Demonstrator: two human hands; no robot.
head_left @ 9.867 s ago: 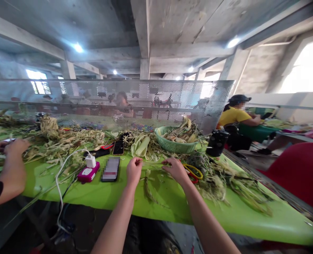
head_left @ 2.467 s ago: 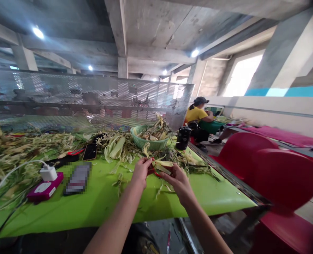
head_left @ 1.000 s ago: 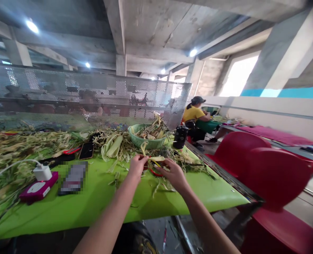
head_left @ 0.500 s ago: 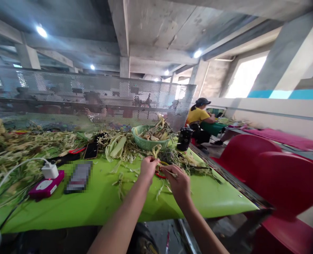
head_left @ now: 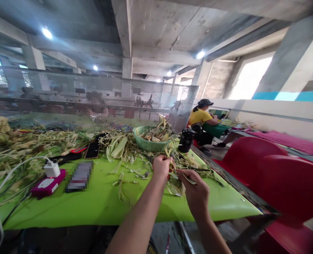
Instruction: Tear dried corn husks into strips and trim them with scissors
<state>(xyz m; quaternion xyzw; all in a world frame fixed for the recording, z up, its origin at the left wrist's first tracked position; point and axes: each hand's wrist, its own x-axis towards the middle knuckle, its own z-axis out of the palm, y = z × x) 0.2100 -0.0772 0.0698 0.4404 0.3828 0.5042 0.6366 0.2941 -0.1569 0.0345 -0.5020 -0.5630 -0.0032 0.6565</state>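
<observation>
Pale yellow-green corn husk strips stick up from the closed fingers of my left hand, over the right half of the green table. Close by on the right, my right hand pinches a thin husk strip that runs toward the left hand. Something red shows partly behind the left fingers; I cannot make out what it is. Loose husk scraps lie on the table just under both hands. Beyond them stands a green plastic basket heaped with dried husks.
A dark cup stands right of the basket. Husk piles cover the table's back left. Two phones and a magenta power bank with a white charger lie left. Red chairs stand right; a person in yellow sits beyond.
Both hands have shifted right across the table with the husk strips. My right hand has drawn a little farther from the left one. The view has swung slightly.
</observation>
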